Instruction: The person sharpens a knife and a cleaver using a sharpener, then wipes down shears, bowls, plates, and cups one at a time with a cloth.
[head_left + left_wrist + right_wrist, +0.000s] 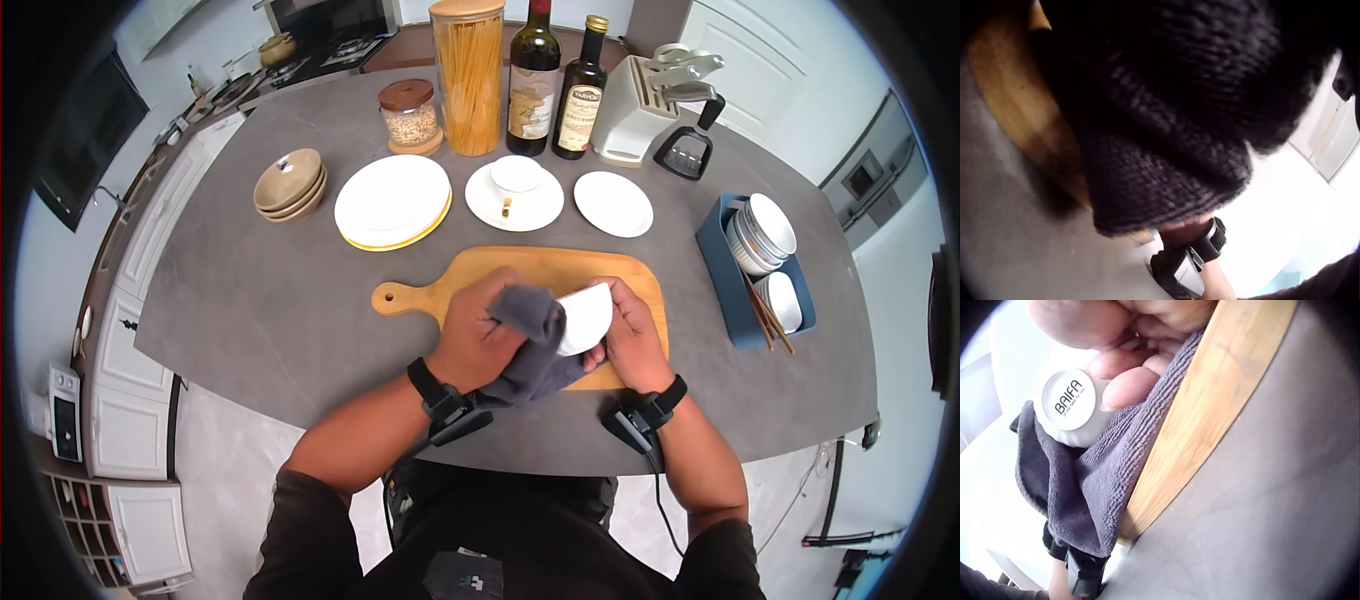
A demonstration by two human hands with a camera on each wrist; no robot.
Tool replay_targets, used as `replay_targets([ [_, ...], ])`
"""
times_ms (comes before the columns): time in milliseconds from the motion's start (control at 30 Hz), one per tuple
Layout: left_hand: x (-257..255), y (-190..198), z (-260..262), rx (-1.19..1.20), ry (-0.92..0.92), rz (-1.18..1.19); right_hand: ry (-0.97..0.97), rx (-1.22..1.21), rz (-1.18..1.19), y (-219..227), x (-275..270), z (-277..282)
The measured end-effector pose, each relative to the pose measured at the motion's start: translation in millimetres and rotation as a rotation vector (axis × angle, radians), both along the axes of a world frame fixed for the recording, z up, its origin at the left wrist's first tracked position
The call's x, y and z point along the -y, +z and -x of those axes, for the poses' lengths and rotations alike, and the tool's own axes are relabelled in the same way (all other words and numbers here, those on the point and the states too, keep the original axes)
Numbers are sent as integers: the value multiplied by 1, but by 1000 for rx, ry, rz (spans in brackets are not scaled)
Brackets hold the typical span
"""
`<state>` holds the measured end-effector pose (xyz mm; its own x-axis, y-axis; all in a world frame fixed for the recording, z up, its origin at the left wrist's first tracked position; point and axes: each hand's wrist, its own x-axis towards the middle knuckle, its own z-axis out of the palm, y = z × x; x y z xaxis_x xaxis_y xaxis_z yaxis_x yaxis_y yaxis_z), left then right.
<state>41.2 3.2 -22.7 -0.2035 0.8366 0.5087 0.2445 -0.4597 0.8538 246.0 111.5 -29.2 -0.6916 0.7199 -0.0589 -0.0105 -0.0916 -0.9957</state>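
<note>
Over the wooden cutting board (550,262), my right hand (638,335) grips a small white bowl (588,318) tilted on its side. The bowl's round base (1069,400), printed BAIFA, faces the right wrist camera, and the wall around it is fluted. My left hand (478,335) holds a dark grey towel (530,312) bunched against the bowl. Part of the cloth hangs below both hands, close over the board. In the left wrist view the towel (1166,125) fills most of the picture and hides the left fingers.
Beyond the board stand brown bowls (290,187), stacked plates (393,200), a saucer (515,212) bearing a white cup, and another plate (613,204). A blue bin (728,270) of bowls and chopsticks is at right. Jars, bottles (533,90) and a knife block (628,110) line the back.
</note>
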Motion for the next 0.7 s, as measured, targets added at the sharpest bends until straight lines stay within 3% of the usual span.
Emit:
replay_targets([
  [200, -1, 2, 5, 75, 73, 106, -1, 28, 8, 3, 2, 4],
  [267, 3, 6, 3, -65, 27, -28, -3, 20, 14, 5, 2, 4],
  [367, 0, -1, 6, -31, -64, -72, 1, 17, 27, 3, -1, 2],
  [500, -1, -2, 9, -15, -22, 23, 23, -25, 120, 5, -6, 2],
  [567, -6, -7, 7, 326, 12, 187, 25, -42, 142, 7, -1, 3],
  [700, -5, -8, 18, 377, -86, 246, 0, -92, 249, 7, 4, 3],
])
